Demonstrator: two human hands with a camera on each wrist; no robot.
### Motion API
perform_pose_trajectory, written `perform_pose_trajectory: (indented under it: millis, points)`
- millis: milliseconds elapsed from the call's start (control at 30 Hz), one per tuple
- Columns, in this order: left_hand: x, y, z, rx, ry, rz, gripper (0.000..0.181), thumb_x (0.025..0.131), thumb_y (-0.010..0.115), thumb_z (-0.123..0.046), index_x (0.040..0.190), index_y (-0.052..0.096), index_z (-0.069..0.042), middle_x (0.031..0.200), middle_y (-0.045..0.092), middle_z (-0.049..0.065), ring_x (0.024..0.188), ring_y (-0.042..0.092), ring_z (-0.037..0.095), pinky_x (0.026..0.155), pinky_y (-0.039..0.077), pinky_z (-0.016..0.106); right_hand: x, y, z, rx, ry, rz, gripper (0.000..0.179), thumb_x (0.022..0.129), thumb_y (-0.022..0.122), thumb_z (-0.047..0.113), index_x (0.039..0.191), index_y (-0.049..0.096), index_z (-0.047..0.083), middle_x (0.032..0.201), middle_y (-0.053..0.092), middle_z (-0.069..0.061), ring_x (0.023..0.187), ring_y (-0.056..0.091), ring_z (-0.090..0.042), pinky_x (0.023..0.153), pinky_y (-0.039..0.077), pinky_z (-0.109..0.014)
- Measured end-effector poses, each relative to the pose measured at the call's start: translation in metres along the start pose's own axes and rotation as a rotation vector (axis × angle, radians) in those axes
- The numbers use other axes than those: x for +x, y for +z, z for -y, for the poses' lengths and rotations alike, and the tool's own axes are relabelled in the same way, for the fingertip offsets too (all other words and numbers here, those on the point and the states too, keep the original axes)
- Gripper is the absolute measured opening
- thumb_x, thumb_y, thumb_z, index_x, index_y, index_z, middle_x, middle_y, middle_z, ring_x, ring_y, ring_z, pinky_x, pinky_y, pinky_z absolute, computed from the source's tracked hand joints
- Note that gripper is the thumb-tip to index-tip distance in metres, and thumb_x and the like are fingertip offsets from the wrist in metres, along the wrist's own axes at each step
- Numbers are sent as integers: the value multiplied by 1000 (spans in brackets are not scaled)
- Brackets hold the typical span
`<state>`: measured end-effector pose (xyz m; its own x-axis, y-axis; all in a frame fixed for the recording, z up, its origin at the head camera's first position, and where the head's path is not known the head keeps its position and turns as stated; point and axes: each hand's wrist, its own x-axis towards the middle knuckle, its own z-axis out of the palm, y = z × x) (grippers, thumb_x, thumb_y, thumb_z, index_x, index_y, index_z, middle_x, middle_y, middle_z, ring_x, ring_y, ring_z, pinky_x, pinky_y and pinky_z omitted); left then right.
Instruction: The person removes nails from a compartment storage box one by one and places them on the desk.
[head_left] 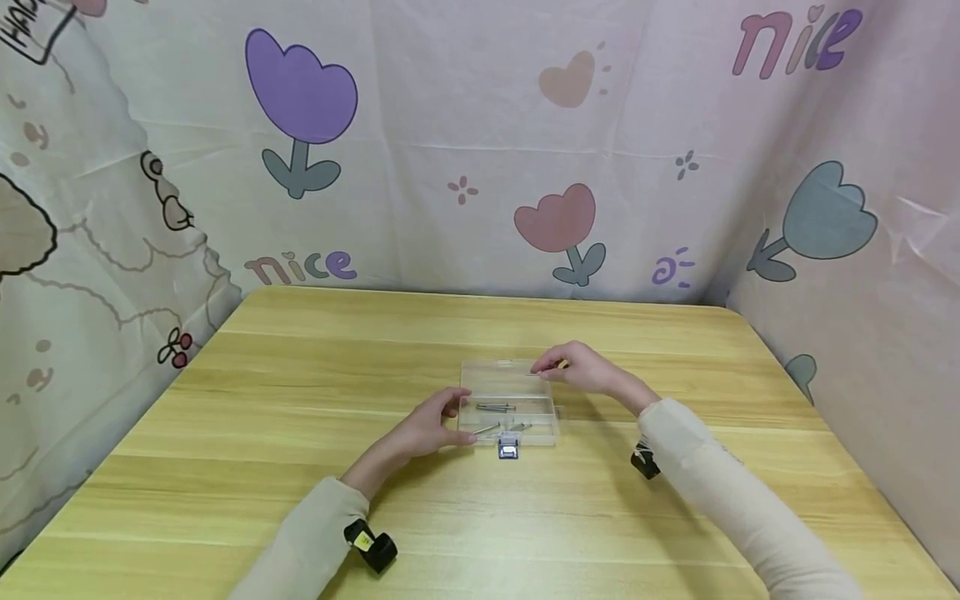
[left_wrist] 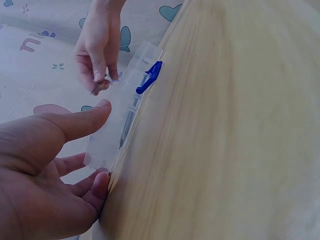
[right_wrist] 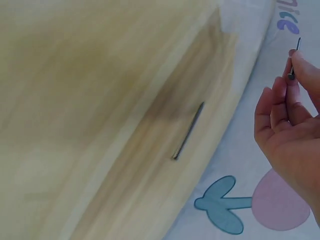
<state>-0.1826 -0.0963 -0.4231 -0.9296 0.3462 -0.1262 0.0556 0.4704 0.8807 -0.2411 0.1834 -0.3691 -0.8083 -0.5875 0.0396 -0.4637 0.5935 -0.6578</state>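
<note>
A clear plastic box (head_left: 556, 429) with dividers lies on the table, and a blue latch (head_left: 508, 450) juts from its front side. Several nails (head_left: 495, 407) lie in its compartments. My left hand (head_left: 427, 427) holds the box at its left end, thumb near the front corner and fingers farther back. Above the back right part of the box, my right hand (head_left: 583, 367) pinches a nail (right_wrist: 295, 60) between thumb and fingertips. The right wrist view shows another nail (right_wrist: 189, 131) loose on the table below that hand.
The box stands around the middle of a wood-grain table (head_left: 345, 350). A printed cloth (head_left: 450, 108) with flowers and letters hangs behind the table and along both sides. A black wrist camera (head_left: 371, 547) sits at the left sleeve, another (head_left: 645, 460) at the right.
</note>
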Motion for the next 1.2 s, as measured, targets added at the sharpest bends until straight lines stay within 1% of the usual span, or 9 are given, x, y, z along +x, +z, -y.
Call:
perform_pose_trajectory:
  millis: [133,267,467,500,667,733,967,1200]
  points:
    - [0,0,0,2,-2,-5,69,77,82,-11,138,49,-4,123,53,8,110,47,26,92,40,45,-9,-2,-10,-22,9,-32,15,92,61,0,103,72,-2,104,69,-11,97,62,-25,85,49,-40]
    - [0,0,0,2,-4,-6,69,77,82,-11,138,48,-4,123,53,8,110,47,26,93,40,45,-17,-4,-19,-6,29,-81,13,91,62,-1,100,72,-2,101,69,-12,92,62,-23,81,49,-38]
    - [0,0,1,-9,-5,-8,70,77,82,-11,139,48,-5,124,53,8,111,47,26,93,40,44,-29,-5,-31,-3,53,-125,12,90,63,-2,97,72,-3,97,70,-12,89,61,-23,78,48,-35]
    - [0,0,1,-10,-6,-8,70,77,82,-11,139,48,-5,124,53,8,111,48,26,92,40,44,-31,-4,-32,6,64,-130,12,91,62,-2,97,72,-3,98,70,-12,90,62,-23,78,48,-35]
    - [0,-1,0,-7,-7,-3,71,77,82,-12,139,48,-4,123,53,8,110,48,27,92,41,44,-43,3,-38,93,169,-152,13,91,63,2,99,73,0,104,70,-13,98,61,-26,83,48,-37]
    - [-1,-1,0,-6,-10,-4,71,77,82,-12,139,48,-5,123,53,8,110,48,26,92,41,44,-48,6,-41,113,194,-161,12,91,64,3,99,73,0,105,70,-13,98,61,-25,83,48,-35]
    - [-1,-1,0,-11,-4,-10,70,77,81,-10,138,48,-4,121,53,8,108,47,26,91,41,44,-57,11,-47,96,184,-172,11,90,65,-1,96,73,-4,97,70,-14,89,61,-20,73,48,-26]
    - [0,0,0,-14,-3,-4,70,77,82,-10,138,48,-4,120,53,8,108,47,26,89,40,43,-61,11,-50,42,194,-182,10,88,67,-1,94,74,-1,94,71,-12,83,60,-17,71,47,-27]
